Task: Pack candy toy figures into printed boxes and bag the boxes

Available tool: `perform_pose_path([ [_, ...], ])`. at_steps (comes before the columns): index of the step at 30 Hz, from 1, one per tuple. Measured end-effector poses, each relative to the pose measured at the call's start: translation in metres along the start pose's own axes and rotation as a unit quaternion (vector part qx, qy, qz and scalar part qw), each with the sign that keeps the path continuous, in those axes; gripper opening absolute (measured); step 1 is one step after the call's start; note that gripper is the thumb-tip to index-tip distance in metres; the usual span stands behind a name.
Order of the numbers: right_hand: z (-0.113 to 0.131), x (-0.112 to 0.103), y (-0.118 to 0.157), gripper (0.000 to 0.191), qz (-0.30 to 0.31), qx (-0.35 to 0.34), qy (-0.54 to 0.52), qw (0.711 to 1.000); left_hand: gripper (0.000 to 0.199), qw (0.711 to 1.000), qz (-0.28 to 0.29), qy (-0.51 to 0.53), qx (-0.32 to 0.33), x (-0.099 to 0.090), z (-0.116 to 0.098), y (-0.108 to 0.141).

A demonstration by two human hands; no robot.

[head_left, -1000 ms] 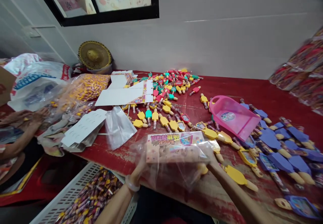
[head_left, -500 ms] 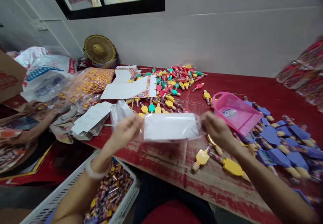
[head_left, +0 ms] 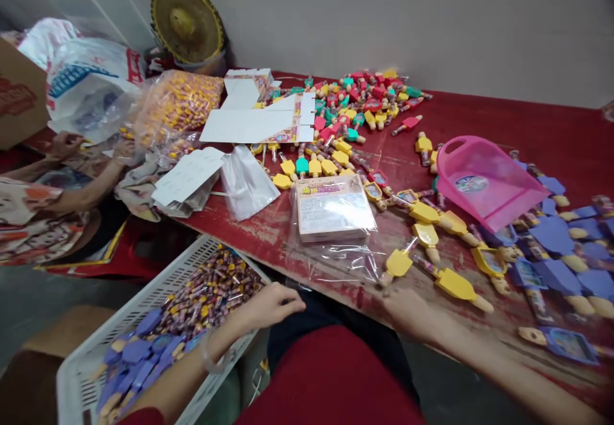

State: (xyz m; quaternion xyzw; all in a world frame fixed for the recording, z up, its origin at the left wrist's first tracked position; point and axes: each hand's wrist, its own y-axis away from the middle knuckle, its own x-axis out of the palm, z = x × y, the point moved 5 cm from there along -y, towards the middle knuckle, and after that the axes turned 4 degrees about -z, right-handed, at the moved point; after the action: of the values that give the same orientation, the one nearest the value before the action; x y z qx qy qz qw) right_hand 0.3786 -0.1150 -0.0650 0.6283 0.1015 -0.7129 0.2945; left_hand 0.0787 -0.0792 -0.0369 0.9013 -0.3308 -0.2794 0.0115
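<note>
A box in a clear plastic bag (head_left: 336,208) lies flat on the red table (head_left: 460,118), printed side up, its loose plastic toward the front edge. My left hand (head_left: 271,305) is over the right end of the white basket (head_left: 77,367), fingers apart and nothing in them. At the table's front edge, below the bagged box, is my right hand (head_left: 403,307); its fingers are blurred, so their shape is unclear. Yellow shovel-shaped pieces (head_left: 399,262) lie just above it. Clear plastic bags (head_left: 244,182) rest left of the box.
A pink scoop (head_left: 484,185) and purple pieces (head_left: 551,236) lie at the right. White flat cartons (head_left: 254,124) and a colourful pile (head_left: 364,102) are behind. At the left, another person's hands (head_left: 67,147) are near a bag of orange candies (head_left: 185,102).
The bagged box has gone from between my hands down onto the table. Both hands have let go and moved back toward my body. The view has tilted down.
</note>
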Motion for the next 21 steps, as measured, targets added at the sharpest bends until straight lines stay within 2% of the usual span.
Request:
perform_pose_path([
  [1, 0.008, 0.002, 0.004, 0.014, 0.008, 0.014, -0.047, 0.999, 0.038, 0.995, -0.048, 0.062, -0.054, -0.005, 0.008, 0.012],
  [2, 0.016, 0.001, 0.003, 0.015, -0.002, 0.029, -0.09, 0.996, 0.042, 0.981, -0.123, 0.109, -0.106, -0.011, 0.018, 0.023],
  [4, 0.037, -0.004, -0.014, 0.024, -0.06, 0.042, -0.156, 0.985, 0.05, 0.931, -0.274, 0.159, -0.18, -0.022, 0.036, 0.037],
  [5, 0.049, -0.007, -0.029, 0.026, -0.097, 0.036, -0.177, 0.979, 0.054, 0.913, -0.306, 0.177, -0.206, -0.022, 0.044, 0.038],
  [6, 0.062, -0.009, -0.046, 0.026, -0.131, 0.022, -0.19, 0.973, 0.06, 0.903, -0.305, 0.198, -0.23, -0.019, 0.049, 0.036],
  [9, 0.104, -0.006, -0.097, 0.018, -0.195, -0.026, -0.182, 0.963, 0.07, 0.898, -0.232, 0.253, -0.277, 0.0, 0.056, 0.022],
  [12, 0.131, 0.004, -0.129, 0.013, -0.219, -0.039, -0.159, 0.962, 0.074, 0.896, -0.227, 0.277, -0.261, 0.008, 0.052, 0.016],
  [17, 0.139, 0.016, -0.14, 0.019, -0.239, -0.058, -0.15, 0.958, 0.074, 0.889, -0.237, 0.289, -0.264, 0.009, 0.053, 0.014],
  [21, 0.134, 0.016, -0.125, 0.026, -0.314, -0.101, -0.171, 0.928, 0.054, 0.88, -0.25, 0.279, -0.292, 0.015, 0.051, 0.009],
])
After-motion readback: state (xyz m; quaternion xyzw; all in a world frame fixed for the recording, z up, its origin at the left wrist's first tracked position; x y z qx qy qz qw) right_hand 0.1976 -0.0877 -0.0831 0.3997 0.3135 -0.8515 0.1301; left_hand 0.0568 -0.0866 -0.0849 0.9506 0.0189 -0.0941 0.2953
